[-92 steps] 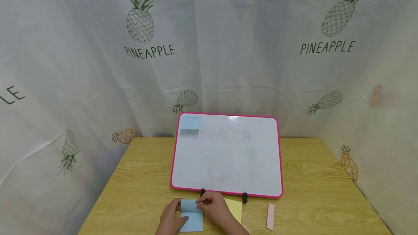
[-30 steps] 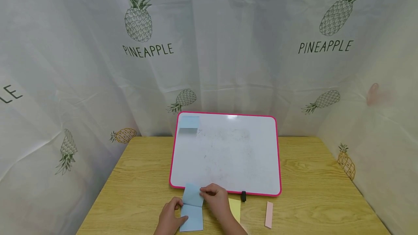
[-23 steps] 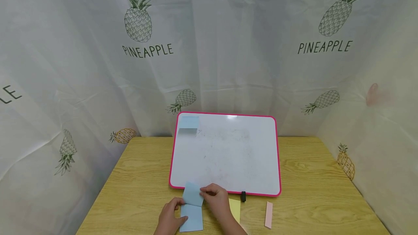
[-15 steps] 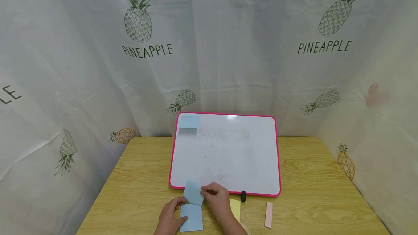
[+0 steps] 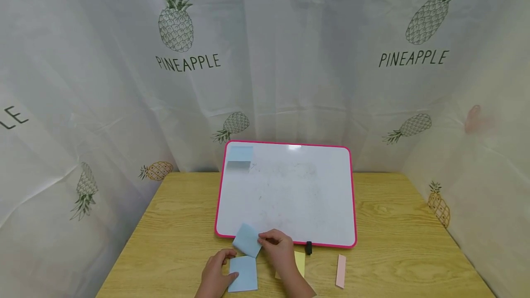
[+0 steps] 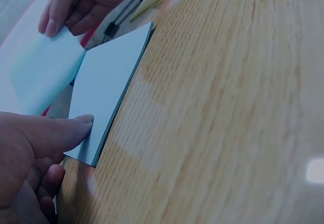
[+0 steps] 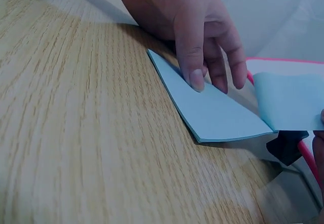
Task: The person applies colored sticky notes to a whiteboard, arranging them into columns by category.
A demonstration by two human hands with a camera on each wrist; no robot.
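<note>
A light blue sticky note pad (image 5: 243, 279) lies on the wooden table in front of the whiteboard. My left hand (image 5: 215, 272) grips its left side, the thumb pressing on top, as the left wrist view shows. Above the pad's far edge stands a blue sheet (image 5: 247, 240), its upper right edge pinched between the thumb and fingers of my right hand (image 5: 279, 249). In the right wrist view the sheet (image 7: 288, 102) bends up and meets the pad (image 7: 217, 115) only near one corner.
The pink-framed whiteboard (image 5: 306, 197) leans at the back, a blue sticky note (image 5: 240, 154) at its upper left. A black stand foot (image 5: 308, 248) shows below it. Yellow paper (image 5: 301, 261) lies partly under my right arm; a pink strip (image 5: 341, 271) lies farther right.
The blue sheet has been lifted from folded over the pad to raised beyond it, and now tilts, touching less of the pad. My right hand moved up and slightly right; the left stayed.
</note>
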